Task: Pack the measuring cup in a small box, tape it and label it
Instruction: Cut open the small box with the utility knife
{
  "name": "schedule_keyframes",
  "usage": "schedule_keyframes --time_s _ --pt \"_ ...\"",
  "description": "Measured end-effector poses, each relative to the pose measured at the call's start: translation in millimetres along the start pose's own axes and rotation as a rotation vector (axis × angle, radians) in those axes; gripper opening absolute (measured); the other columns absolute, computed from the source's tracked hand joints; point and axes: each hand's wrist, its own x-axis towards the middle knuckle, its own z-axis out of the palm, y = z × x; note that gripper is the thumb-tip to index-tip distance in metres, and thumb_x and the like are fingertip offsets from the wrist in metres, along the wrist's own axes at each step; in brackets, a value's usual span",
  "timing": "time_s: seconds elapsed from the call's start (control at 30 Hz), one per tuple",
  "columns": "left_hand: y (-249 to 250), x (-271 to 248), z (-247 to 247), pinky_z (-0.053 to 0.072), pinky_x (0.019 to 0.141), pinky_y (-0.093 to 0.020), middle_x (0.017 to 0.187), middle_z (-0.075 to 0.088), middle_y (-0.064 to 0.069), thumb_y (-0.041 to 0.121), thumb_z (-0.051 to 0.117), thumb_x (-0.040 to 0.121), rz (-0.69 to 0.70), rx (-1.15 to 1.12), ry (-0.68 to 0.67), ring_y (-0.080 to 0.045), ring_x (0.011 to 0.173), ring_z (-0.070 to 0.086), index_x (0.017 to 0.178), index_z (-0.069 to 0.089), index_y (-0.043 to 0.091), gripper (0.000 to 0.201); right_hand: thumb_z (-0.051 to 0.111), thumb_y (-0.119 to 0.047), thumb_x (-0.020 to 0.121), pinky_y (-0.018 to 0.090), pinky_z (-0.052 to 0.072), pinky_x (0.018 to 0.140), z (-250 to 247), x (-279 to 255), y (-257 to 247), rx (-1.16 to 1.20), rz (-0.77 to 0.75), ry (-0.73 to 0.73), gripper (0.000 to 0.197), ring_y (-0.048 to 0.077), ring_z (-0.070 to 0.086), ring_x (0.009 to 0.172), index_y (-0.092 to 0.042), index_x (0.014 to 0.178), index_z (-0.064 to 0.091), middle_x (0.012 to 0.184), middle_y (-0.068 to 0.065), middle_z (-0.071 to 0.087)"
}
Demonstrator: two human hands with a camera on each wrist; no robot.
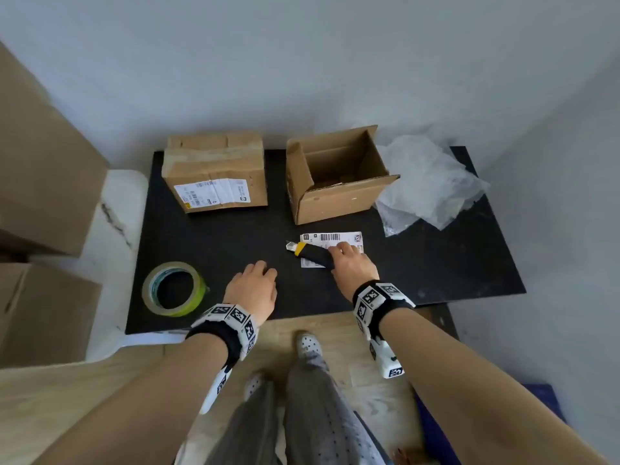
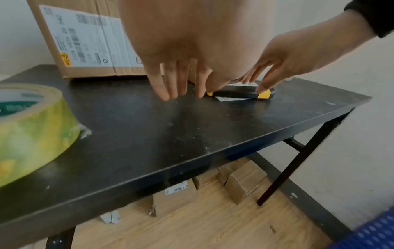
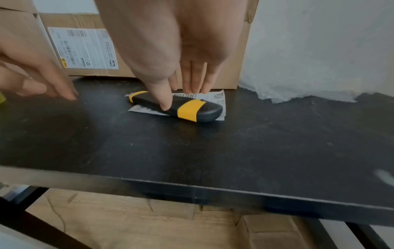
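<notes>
Right hand (image 1: 352, 261) touches box cutter (image 3: 177, 107) on label (image 1: 349, 238).

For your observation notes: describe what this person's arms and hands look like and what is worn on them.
Both forearms are bare, with no sleeves. The left hand and the right hand wear no gloves. Each wrist carries a black band set with white blocks printed with black square marker patterns, and a white marked piece hangs below each band.

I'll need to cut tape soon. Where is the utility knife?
In the head view the utility knife lies on the label, right of the table's centre, before the open box, under the right hand.
</notes>
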Motion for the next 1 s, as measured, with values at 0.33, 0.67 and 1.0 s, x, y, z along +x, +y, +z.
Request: schedule_keyframes --time_s 0.33,0.67,1.0 --pt "1.3 2.1 12.3 0.040 0.098 -0.032 0.142 0.036 -0.002 0.025 0.038 0.098 -0.049 -0.067 0.019 -0.019 0.124 0.041 0.134 0.043 0.020 0.037 0.055 -0.005 0.087 0.036 0.036 0.103 8.0 15.7 3.6 -0.006 -0.038 -0.033 0.054 0.027 0.045 0.122 -0.010 0.137 0.036 0.133 0.009 0.045" --pt "-19.5 -23.2 -5.3 0.043 0.092 -0.030 0.133 0.044 0.000 0.023 0.038 0.096 -0.044 -0.053 0.066 -0.018 0.118 0.045 0.130 0.046 0.020 0.035 0.057 -0.009 0.089 0.041 0.044 0.095 -27.7 5.9 -26.3 0.118 -0.042 -0.173 0.060 0.033 0.049 0.117 -0.013 0.142 0.028 0.132 0.013 0.041" --pt "-70.2 -40.3 -62.9 0.046 0.089 -0.031 0.125 0.050 0.000 0.021 0.042 0.094 -0.039 -0.025 0.181 -0.018 0.114 0.047 0.123 0.051 0.019 0.031 0.062 -0.011 0.085 0.039 0.044 0.100 -76.2 -3.8 -85.6 0.212 -0.041 -0.123 0.069 0.030 0.048 0.123 -0.018 0.145 0.027 0.138 0.011 0.040"
